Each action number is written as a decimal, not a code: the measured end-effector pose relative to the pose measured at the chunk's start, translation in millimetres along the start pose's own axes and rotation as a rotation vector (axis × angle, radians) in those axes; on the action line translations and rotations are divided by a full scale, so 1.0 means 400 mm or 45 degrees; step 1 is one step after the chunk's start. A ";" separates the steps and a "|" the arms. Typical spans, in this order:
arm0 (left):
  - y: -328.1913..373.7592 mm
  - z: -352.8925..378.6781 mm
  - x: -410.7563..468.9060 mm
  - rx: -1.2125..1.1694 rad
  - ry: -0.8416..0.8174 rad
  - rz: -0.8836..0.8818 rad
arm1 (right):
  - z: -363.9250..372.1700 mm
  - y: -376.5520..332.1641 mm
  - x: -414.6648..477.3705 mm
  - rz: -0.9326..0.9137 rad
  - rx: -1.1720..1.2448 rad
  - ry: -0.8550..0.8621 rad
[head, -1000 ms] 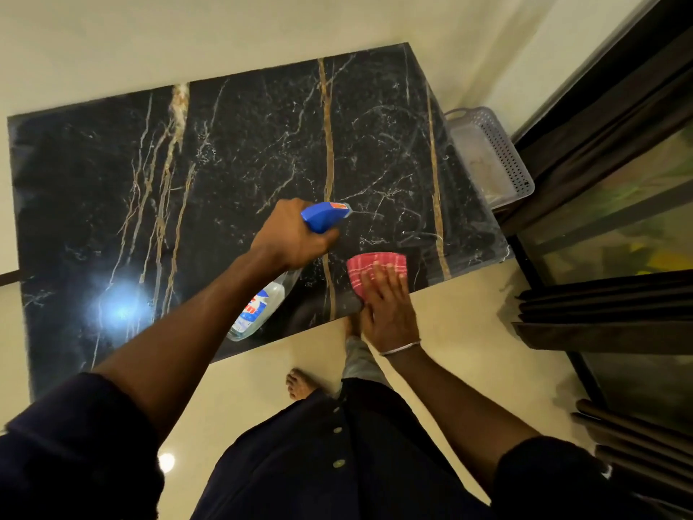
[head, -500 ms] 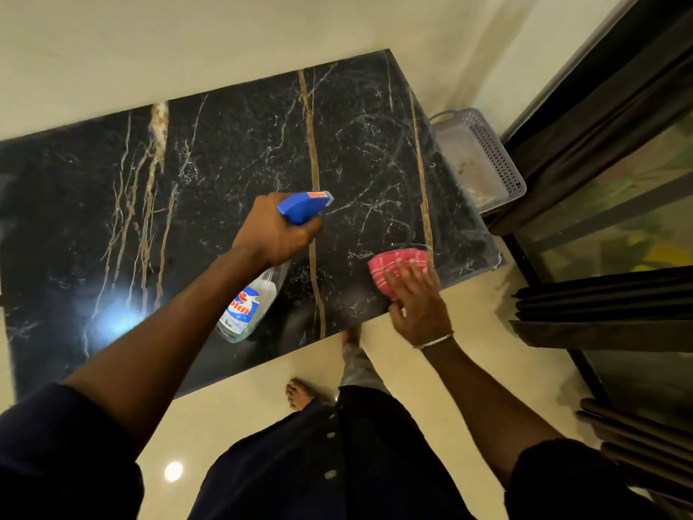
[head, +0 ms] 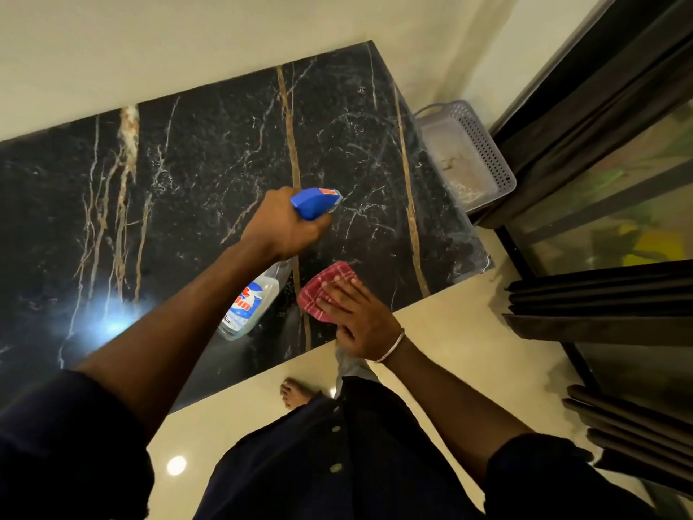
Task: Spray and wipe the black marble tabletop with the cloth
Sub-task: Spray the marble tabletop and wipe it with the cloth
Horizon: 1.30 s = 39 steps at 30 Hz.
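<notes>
The black marble tabletop with gold and white veins fills the upper left and middle of the head view. My left hand grips a clear spray bottle by its blue trigger head, nozzle aimed at the right part of the top. My right hand lies flat on a folded red checked cloth, pressing it onto the marble near the front edge. A thin bangle sits on that wrist.
A grey perforated plastic basket stands on the floor past the table's right end. Dark curtains and a glass door line the right side. My bare foot is on the cream floor at the table's front edge.
My right hand slid the cloth to the right, then back left toward the bottle. My left hand kept the bottle raised and tilted its nozzle slightly rightward.
</notes>
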State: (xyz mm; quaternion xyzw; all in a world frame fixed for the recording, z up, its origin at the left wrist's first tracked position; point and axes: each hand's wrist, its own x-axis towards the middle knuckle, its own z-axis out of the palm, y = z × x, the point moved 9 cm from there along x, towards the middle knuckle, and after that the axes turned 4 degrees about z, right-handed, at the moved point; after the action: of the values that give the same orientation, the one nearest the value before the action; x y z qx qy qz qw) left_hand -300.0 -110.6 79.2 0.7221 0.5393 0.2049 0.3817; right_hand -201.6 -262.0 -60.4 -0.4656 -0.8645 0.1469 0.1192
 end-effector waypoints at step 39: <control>0.023 -0.011 0.138 -0.001 0.026 -0.031 | -0.018 0.118 0.113 0.002 -0.074 -0.119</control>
State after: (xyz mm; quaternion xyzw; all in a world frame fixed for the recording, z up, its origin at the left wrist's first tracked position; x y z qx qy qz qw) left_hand -278.9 -58.6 82.9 0.7133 0.5518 0.2079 0.3788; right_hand -187.0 -198.3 -67.8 -0.4623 -0.8726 0.1435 0.0648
